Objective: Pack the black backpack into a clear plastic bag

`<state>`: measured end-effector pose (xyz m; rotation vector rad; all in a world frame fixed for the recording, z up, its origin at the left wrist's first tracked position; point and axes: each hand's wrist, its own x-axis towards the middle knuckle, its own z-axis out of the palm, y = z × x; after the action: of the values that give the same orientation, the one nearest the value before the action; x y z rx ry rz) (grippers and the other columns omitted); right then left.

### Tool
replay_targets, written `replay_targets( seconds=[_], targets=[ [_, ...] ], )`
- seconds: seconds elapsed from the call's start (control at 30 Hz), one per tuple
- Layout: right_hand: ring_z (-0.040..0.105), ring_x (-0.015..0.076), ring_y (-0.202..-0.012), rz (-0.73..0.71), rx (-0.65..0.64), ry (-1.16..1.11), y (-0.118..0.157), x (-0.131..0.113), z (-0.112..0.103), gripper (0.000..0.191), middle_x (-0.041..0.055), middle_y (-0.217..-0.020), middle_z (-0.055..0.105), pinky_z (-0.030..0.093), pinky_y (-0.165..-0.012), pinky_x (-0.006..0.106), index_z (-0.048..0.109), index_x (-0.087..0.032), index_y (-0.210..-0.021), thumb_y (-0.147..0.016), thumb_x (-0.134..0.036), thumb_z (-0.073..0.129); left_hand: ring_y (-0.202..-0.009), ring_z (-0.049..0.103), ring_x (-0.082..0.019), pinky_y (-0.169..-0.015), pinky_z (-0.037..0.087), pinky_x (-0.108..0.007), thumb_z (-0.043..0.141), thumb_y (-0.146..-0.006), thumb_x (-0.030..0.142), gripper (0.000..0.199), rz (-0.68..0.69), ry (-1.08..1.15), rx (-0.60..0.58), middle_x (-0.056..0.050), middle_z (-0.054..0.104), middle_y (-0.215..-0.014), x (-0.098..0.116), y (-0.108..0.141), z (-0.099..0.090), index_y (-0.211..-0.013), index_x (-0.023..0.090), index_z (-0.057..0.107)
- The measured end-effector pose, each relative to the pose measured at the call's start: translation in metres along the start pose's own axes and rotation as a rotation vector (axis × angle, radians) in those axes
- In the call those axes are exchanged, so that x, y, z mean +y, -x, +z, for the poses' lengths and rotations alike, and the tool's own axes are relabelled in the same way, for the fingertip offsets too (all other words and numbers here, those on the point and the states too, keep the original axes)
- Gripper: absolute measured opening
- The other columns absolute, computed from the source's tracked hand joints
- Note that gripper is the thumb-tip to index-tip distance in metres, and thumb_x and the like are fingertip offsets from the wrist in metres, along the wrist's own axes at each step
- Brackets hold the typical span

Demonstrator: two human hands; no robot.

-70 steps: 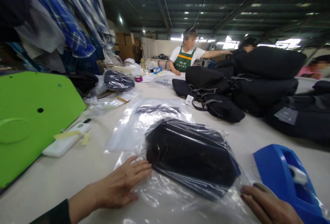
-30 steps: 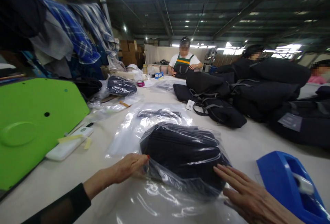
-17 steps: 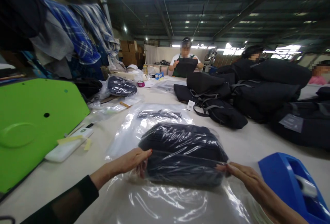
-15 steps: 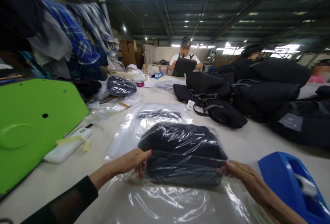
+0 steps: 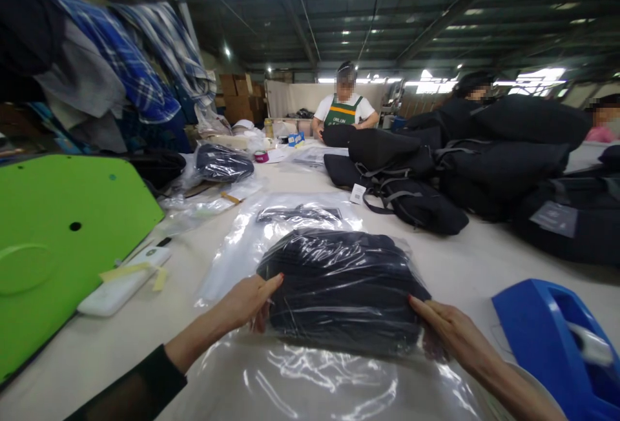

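Note:
A dark bag wrapped in clear plastic [image 5: 339,292] is in front of me, above more clear plastic bags [image 5: 232,246] on the pale table. My left hand [image 5: 254,298] grips its left edge, thumb on top and fingers curled beneath. At the right edge, my right hand [image 5: 443,324] holds it the same way, the thumb pressed on the plastic and the other fingers partly hidden under it.
Black bags [image 5: 411,169] are heaped at the back right. A blue tape dispenser [image 5: 537,337] stands at the right, a green board [image 5: 72,246] at the left beside a white device [image 5: 121,285]. Across the table a person in a green apron [image 5: 343,111] handles a black bag.
My right thumb has moved inward over the bag's right side, and the plastic lies closer around the bag. Across the table, the person has lowered a black bag.

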<state>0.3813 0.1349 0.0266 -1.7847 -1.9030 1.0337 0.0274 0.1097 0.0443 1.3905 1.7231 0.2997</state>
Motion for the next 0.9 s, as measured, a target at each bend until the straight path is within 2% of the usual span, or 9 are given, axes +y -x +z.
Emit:
replay_targets(
  seconds=[0.13, 0.27, 0.3, 0.37, 0.43, 0.47, 0.53, 0.67, 0.9],
  targets=[
    [0.057, 0.0237, -0.057, -0.036, 0.104, 0.224, 0.001, -0.007, -0.006, 0.039, 0.0047, -0.059, 0.059, 0.043, -0.061, 0.038, 0.061, -0.025, -0.067, -0.076, -0.057, 0.041, -0.046, 0.059, -0.021, -0.056, 0.047, -0.029, 0.022, -0.081, 0.071, 0.070, -0.024, -0.047, 0.009, -0.008, 0.058, -0.043, -0.001, -0.007, -0.001, -0.042, 0.020, 0.048],
    [0.062, 0.0317, -0.068, 0.178, 0.278, 0.496, 0.001, -0.014, -0.006, 0.051, 0.0086, -0.064, 0.062, 0.044, -0.065, 0.043, 0.058, -0.022, -0.085, -0.076, -0.067, 0.036, -0.050, 0.061, -0.023, -0.056, 0.046, -0.029, 0.024, -0.082, 0.068, 0.065, -0.052, -0.100, 0.018, -0.007, 0.058, -0.043, -0.003, -0.014, -0.004, -0.053, 0.019, 0.056],
    [0.063, 0.0329, -0.075, 0.153, 0.342, 0.501, -0.001, -0.015, -0.004, 0.054, 0.0109, -0.073, 0.065, 0.045, -0.070, 0.045, 0.056, -0.020, -0.092, -0.076, -0.068, 0.036, -0.050, 0.061, -0.023, -0.055, 0.046, -0.029, 0.023, -0.083, 0.067, 0.065, -0.065, -0.113, 0.021, -0.008, 0.058, -0.043, -0.002, -0.015, -0.004, -0.054, 0.019, 0.056],
    [0.060, 0.0337, -0.098, -0.020, 0.431, 0.399, -0.007, -0.014, -0.001, 0.062, 0.0164, -0.104, 0.064, 0.044, -0.083, 0.046, 0.050, -0.015, -0.111, -0.074, -0.064, 0.040, -0.049, 0.061, -0.024, -0.054, 0.046, -0.030, 0.020, -0.084, 0.065, 0.066, -0.092, -0.138, 0.026, -0.009, 0.058, -0.043, 0.002, -0.016, -0.005, -0.054, 0.019, 0.057],
    [0.052, 0.0309, -0.113, -0.143, 0.396, 0.263, -0.016, -0.013, 0.000, 0.067, 0.0165, -0.127, 0.053, 0.042, -0.092, 0.044, 0.043, -0.013, -0.123, -0.073, -0.058, 0.041, -0.048, 0.060, -0.024, -0.053, 0.046, -0.031, 0.018, -0.085, 0.064, 0.068, -0.117, -0.164, 0.033, -0.010, 0.058, -0.043, 0.006, -0.016, -0.007, -0.051, 0.019, 0.056],
    [0.052, 0.0294, -0.114, -0.154, 0.346, 0.214, -0.020, -0.013, 0.000, 0.066, 0.0154, -0.130, 0.051, 0.041, -0.093, 0.042, 0.043, -0.014, -0.124, -0.073, -0.055, 0.041, -0.048, 0.060, -0.024, -0.053, 0.047, -0.031, 0.017, -0.085, 0.063, 0.068, -0.127, -0.178, 0.037, -0.011, 0.058, -0.043, 0.008, -0.016, -0.008, -0.049, 0.019, 0.055],
    [0.055, 0.0275, -0.108, -0.120, 0.262, 0.169, -0.028, -0.015, -0.001, 0.057, 0.0131, -0.123, 0.056, 0.043, -0.090, 0.040, 0.049, -0.016, -0.117, -0.072, -0.051, 0.045, -0.048, 0.061, -0.025, -0.054, 0.048, -0.032, 0.016, -0.086, 0.062, 0.071, -0.149, -0.206, 0.043, -0.014, 0.059, -0.045, 0.012, -0.015, -0.011, -0.044, 0.018, 0.053],
    [0.060, 0.0276, -0.096, -0.032, 0.236, 0.195, -0.036, -0.027, -0.004, 0.037, 0.0105, -0.103, 0.064, 0.044, -0.083, 0.039, 0.055, -0.019, -0.097, -0.067, -0.040, 0.052, -0.049, 0.062, -0.025, -0.056, 0.049, -0.032, 0.018, -0.086, 0.060, 0.072, -0.177, -0.266, 0.072, -0.017, 0.061, -0.050, 0.019, -0.012, -0.018, -0.035, 0.018, 0.047],
    [0.059, 0.0243, -0.093, 0.002, 0.195, 0.216, -0.039, -0.042, 0.001, 0.036, 0.0072, -0.102, 0.062, 0.042, -0.074, 0.032, 0.053, -0.020, -0.098, -0.064, -0.031, 0.052, -0.044, 0.060, -0.022, -0.055, 0.050, -0.032, 0.023, -0.086, 0.057, 0.066, -0.234, -0.376, 0.159, -0.015, 0.061, -0.047, 0.029, -0.008, -0.025, -0.039, 0.018, 0.048]
  ],
)
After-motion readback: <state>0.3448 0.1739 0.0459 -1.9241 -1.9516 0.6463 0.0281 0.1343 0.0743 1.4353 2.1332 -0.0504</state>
